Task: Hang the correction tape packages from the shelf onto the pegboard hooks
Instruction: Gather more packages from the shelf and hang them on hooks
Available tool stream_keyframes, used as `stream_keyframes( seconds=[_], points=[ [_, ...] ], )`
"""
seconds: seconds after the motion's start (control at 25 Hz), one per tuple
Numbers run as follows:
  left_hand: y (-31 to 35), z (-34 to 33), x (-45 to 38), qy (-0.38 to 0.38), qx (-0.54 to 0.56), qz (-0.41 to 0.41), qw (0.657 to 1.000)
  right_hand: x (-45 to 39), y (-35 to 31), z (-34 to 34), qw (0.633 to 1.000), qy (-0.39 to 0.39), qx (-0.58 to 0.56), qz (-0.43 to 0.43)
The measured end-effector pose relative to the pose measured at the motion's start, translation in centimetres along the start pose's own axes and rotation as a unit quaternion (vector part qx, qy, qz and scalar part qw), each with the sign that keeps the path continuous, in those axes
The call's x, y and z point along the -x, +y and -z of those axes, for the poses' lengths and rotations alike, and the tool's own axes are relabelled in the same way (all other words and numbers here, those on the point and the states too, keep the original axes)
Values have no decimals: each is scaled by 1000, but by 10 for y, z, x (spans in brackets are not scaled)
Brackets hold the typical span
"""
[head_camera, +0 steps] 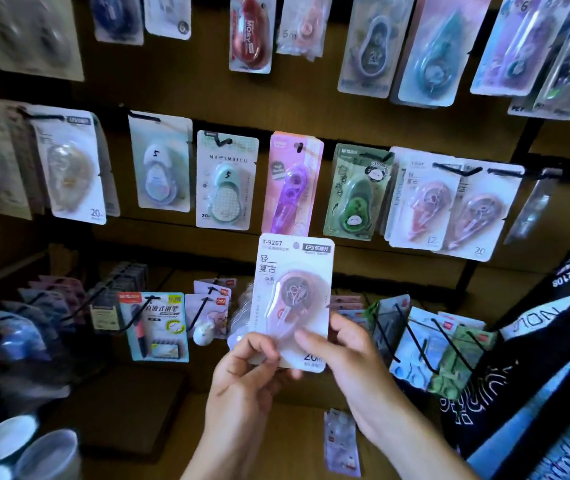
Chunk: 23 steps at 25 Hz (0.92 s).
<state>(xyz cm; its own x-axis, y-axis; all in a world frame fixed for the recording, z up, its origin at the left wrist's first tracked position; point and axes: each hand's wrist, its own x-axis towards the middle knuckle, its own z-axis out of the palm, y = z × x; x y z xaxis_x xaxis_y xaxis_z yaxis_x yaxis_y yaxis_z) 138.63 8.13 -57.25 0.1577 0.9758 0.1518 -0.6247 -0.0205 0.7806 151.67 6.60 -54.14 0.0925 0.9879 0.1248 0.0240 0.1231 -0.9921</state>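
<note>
White cups (24, 452) sit at the bottom left; what is in them cannot be seen. Above, the left hand (245, 372) and right hand (349, 355) both pinch the bottom of one correction tape pack (294, 289). It stands upright, a white card with a pinkish clear roller. Behind it, more packs (226, 181) hang on the pegboard (159, 91) hooks.

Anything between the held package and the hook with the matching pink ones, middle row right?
Nothing visible. Both hands, left hand and right hand, hold the package in open air below the row; the matching pink packages hang up-right, hook tip exposed.
</note>
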Motion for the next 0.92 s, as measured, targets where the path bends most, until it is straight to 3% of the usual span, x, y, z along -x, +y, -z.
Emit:
stream_keyframes(
  seconds=[0.2,0.48,0.64,0.92],
  points=[
    [-2,2,0,-41,-42,12,998,-5,1,6,998,34,-4,46],
    [-21,-14,-10,-7,-87,38,995,-6,-34,61,963,210,-87,143],
    [-28,-21,-9,-9,-86,59,995,-3,-56,93,949,246,-80,179],
    [-37,-24,-9,-13,-93,69,993,-7,-65,122,949,268,-68,152]
  ],
)
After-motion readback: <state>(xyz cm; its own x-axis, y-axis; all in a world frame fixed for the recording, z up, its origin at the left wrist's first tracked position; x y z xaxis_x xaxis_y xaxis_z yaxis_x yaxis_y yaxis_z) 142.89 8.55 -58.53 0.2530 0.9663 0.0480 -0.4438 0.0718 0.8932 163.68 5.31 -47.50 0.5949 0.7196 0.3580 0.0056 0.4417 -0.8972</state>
